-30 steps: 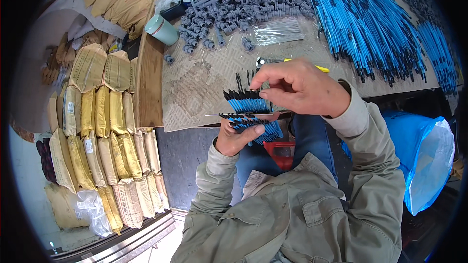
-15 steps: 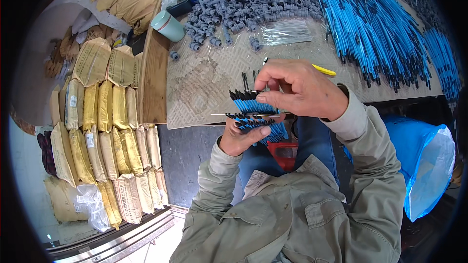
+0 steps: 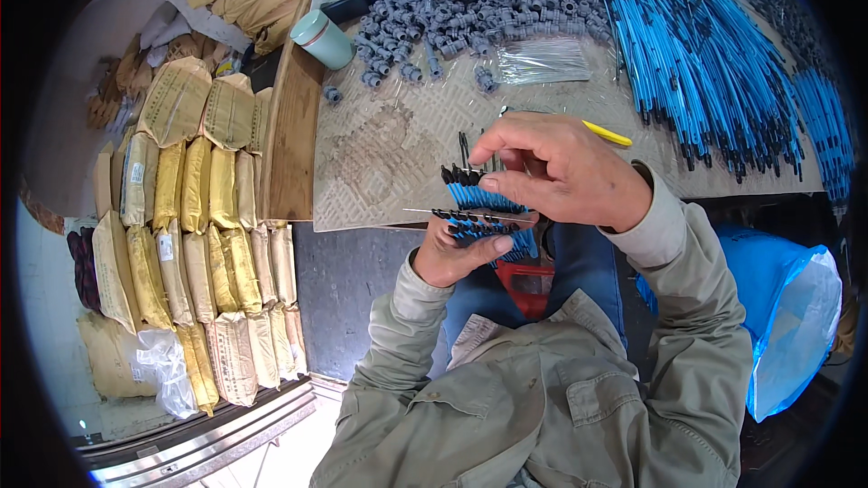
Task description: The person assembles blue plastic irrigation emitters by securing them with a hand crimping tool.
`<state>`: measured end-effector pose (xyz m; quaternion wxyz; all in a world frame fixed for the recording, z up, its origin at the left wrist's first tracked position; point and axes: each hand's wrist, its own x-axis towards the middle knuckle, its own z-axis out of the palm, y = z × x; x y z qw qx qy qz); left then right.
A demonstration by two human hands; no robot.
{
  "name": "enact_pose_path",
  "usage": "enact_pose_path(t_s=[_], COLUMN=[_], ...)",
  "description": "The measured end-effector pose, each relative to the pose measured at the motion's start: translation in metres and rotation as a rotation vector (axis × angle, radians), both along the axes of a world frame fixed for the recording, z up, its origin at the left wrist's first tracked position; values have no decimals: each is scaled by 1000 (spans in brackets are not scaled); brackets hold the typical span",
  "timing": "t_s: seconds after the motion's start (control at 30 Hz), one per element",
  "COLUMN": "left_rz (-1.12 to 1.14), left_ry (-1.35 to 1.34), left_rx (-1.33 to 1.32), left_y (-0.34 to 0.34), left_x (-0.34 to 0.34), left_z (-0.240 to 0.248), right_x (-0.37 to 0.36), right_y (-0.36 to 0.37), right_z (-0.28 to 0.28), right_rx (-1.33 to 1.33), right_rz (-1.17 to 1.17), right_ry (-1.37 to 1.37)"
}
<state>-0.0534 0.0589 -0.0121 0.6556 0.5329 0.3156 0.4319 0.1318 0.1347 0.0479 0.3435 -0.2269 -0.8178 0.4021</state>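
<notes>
1. From where I stand, a bundle of blue tubes (image 3: 467, 195) with black ends sits at the middle of the clock, held by the near edge of the tabletop (image 3: 380, 167); twelve points away from the person.
2. The left hand (image 3: 457, 256) wraps the bundle from six o'clock, thumb along its near side; a thin metal rod (image 3: 470, 214) lies across there, one end jutting toward nine.
3. The right hand (image 3: 561, 167) comes in from three o'clock, arching over the black ends; its thumb and fingertips are close together, though I can't tell whether they pinch anything.
4. At two o'clock a yellow handle (image 3: 607, 133) pokes out beyond the right hand; farther that way spreads a heap of blue tubes (image 3: 701, 72).
5. Silvery strands (image 3: 542, 61) lie at one o'clock; grey fittings (image 3: 506, 0) pile up at twelve; a pale green canister (image 3: 323, 40) stands between ten and eleven.
6. Paper packets (image 3: 196, 185) line nine o'clock; a blue bag (image 3: 768, 280) gapes at four.
</notes>
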Motion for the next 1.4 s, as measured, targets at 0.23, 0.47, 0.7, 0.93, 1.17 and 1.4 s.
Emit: enact_pose_path(t_s=[0.23,0.47,0.7,0.93,1.17,1.4], left_rz=[-23,27,54,102,91,-1], left_ry=[-10,-4,-33,40,33,-82], left_rx=[10,-32,-6,73,88,19], left_y=[0,-4,-7,-10,-11,-7], left_x=[-1,1,3,0,1,-7], left_z=[-1,4,4,0,0,-5], right_x=[1,-5,-7,-15,-18,-21], right_y=[4,-1,-7,-10,-9,-5], right_z=[-4,9,5,17,18,16], right_rx=[-171,126,185,101,181,44], right_rz=[95,-24,-107,-78,-77,36], right_ry=[68,-83,-104,-219,-193,-112])
